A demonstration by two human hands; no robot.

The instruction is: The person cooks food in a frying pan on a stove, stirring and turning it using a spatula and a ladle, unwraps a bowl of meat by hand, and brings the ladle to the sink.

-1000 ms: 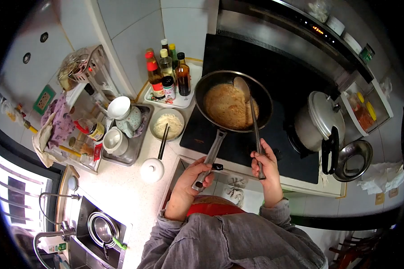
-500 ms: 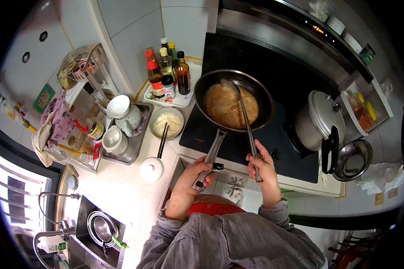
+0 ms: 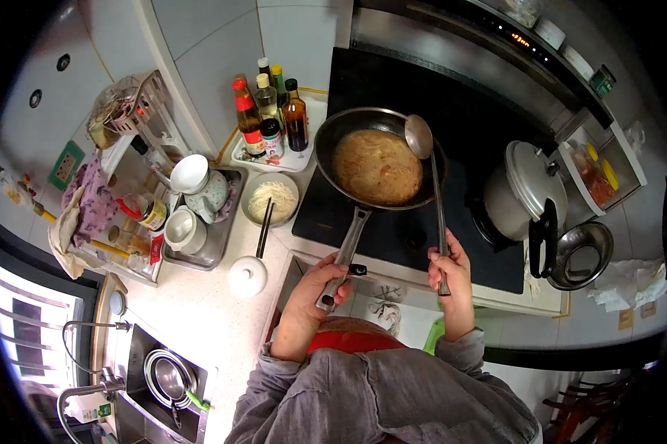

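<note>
A dark frying pan [image 3: 326, 159] sits on the black stove with a brown, bubbling sauce [image 3: 378, 166] in it. My left hand [image 3: 320, 290] is closed round the end of the pan's handle. In my right hand [image 3: 452, 268] is the shaft of a metal ladle [image 3: 419, 137], gripped near its end. The ladle's bowl is over the pan's right rim, above the sauce and apart from it. Left of the pan stands a bowl of pale shredded food [image 3: 273, 200], with chopsticks [image 3: 264, 229] resting in it.
Sauce bottles [image 3: 295, 122] stand on a white tray behind the bowl. A pressure cooker [image 3: 522, 189] occupies the stove's right side, beside a metal bowl [image 3: 581, 255]. At left are a tray of white cups [image 3: 189, 229], a white lid [image 3: 247, 277] and the sink [image 3: 137, 355].
My right hand has moved right and lifted the ladle out of the sauce to the pan's right rim. My left hand still holds the handle.
</note>
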